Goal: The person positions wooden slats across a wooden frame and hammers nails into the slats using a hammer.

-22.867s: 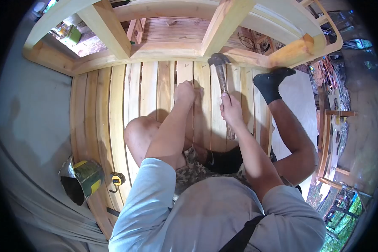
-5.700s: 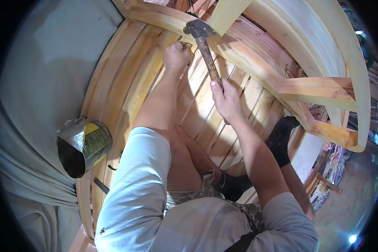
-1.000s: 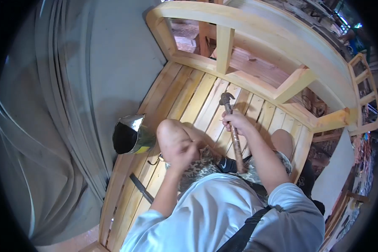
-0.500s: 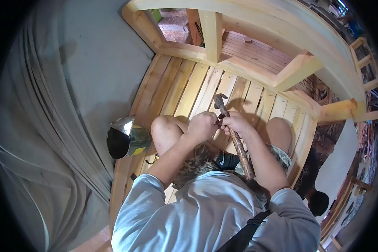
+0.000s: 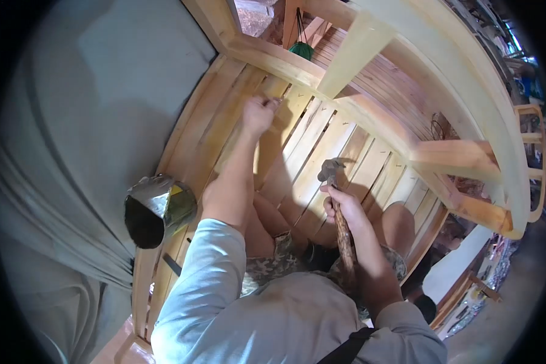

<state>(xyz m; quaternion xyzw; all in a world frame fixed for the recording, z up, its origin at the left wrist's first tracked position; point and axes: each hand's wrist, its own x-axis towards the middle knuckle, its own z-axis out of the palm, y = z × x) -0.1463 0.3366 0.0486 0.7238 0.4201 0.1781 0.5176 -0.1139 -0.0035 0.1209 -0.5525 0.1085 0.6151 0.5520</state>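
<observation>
Tin [image 5: 179,209] near cloth [image 5: 73,182], rail [image 5: 376,124] beyond hammer [image 5: 344,233]

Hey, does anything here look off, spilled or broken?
The can by the grey cloth looks damaged: its rim is jagged and bent, not round like a normal opening. I see no spill around it.

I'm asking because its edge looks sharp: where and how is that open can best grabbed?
Probably by the rounded, labelled outer wall of the can, coming from the person's right, fingers curved around it. The dark mouth faces left and its rim looks ragged, so that side seems worse for bare fingers.
</observation>
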